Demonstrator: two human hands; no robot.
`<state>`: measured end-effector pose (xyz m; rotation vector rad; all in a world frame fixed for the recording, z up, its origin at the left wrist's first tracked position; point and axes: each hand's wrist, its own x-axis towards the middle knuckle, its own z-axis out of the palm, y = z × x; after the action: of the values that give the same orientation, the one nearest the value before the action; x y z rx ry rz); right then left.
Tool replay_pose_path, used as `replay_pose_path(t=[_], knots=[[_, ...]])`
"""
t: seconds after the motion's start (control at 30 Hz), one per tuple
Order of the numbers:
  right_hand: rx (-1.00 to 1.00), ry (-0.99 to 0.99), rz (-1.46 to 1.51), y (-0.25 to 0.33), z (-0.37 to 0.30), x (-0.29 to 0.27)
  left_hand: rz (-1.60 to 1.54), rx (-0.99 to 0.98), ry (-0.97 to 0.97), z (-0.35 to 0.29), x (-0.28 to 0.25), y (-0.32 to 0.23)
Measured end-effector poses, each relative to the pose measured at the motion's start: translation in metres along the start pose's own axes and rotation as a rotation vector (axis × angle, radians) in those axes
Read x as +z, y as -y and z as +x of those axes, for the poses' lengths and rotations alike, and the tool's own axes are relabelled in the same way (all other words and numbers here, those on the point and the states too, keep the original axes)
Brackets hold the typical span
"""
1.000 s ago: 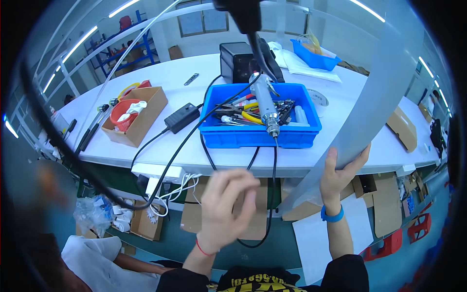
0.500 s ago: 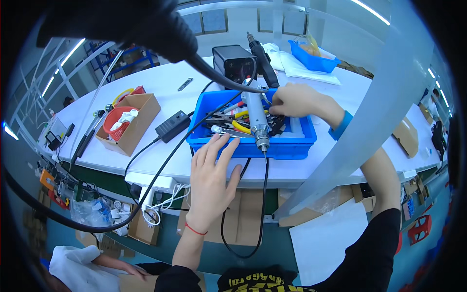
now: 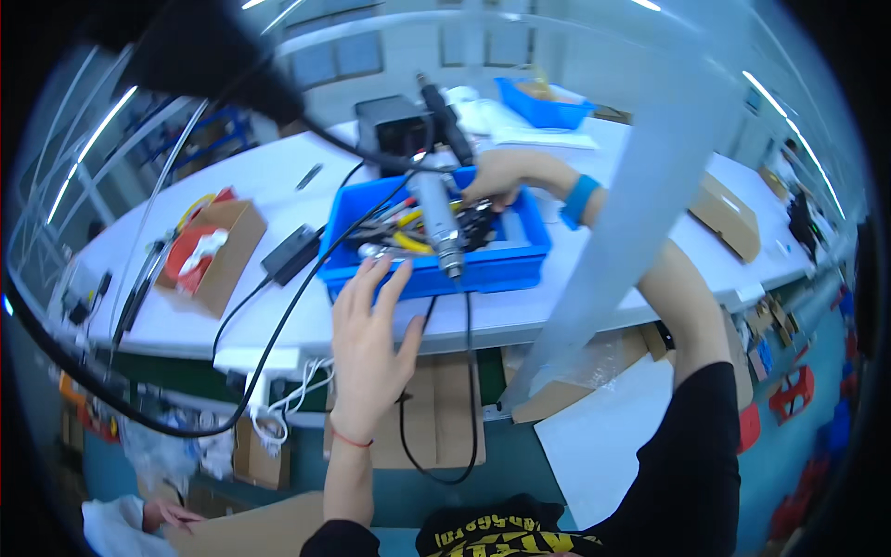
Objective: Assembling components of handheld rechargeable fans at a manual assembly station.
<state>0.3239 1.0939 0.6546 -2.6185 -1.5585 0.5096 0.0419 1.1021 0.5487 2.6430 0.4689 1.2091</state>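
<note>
A blue plastic bin (image 3: 501, 277) on the table holds a jumble of hand tools, among them yellow-handled pliers (image 3: 411, 243). My right hand (image 3: 501, 174) reaches over the bin's far right side, its fingers curled down among dark tools; what they grip is hidden. My left hand (image 3: 369, 348) is open, fingers spread, with the fingertips by the bin's front left rim, holding nothing. A silver electric screwdriver (image 3: 436, 215) with a metal chuck hangs in front of the tools, tip downward, hiding part of them.
A black control box (image 3: 390, 128) stands behind the bin. Left are a black power adapter (image 3: 293, 253) and a cardboard box (image 3: 229, 265) with a red basket. Another blue bin (image 3: 548, 111) sits far back. A pale upright post (image 3: 640, 223) crosses before my right arm; black cables loop ahead.
The view has shifted, so the table and bin appear further left. My right hand still reaches into the bin. My left hand stays spread by its front rim.
</note>
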Motion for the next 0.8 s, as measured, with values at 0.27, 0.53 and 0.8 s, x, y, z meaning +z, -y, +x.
replay_pose_path(t=[0.27, 0.53, 0.8], knots=[[-0.2, -0.009, 0.275, 0.005, 0.025, 0.038, 0.021, -0.033, 0.043, -0.03, -0.016, 0.006], [-0.087, -0.069, 0.339, -0.009, 0.003, 0.024, -0.009, -0.019, 0.097, -0.015, -0.005, -0.007], [-0.215, -0.08, 0.226, -0.01, 0.0, 0.023, 0.04, -0.061, 0.137, -0.021, -0.013, 0.001]])
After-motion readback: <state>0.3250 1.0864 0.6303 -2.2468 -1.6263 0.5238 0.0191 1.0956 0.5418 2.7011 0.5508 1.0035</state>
